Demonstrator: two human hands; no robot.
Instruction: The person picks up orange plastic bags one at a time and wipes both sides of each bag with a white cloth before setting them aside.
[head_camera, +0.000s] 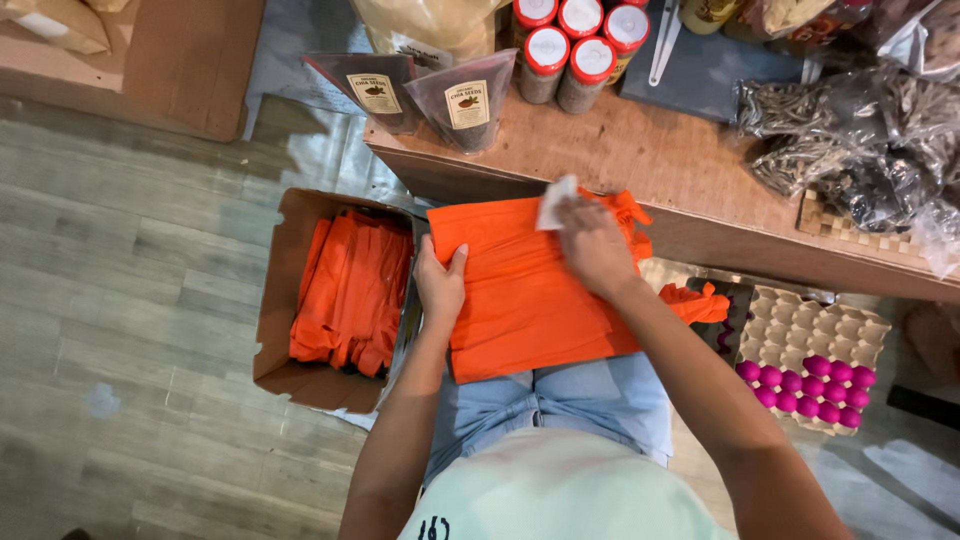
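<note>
Wooden counter edge above grey floor: I see my left hand (440, 285) pressed flat on the orange bag stack's (525, 300) left edge, my right hand (590, 240) pinching a white slip (556, 203) at its far end.

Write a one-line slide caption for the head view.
Left hand steadies a stack of orange bags while the right hand presses a small white piece onto it.
</note>
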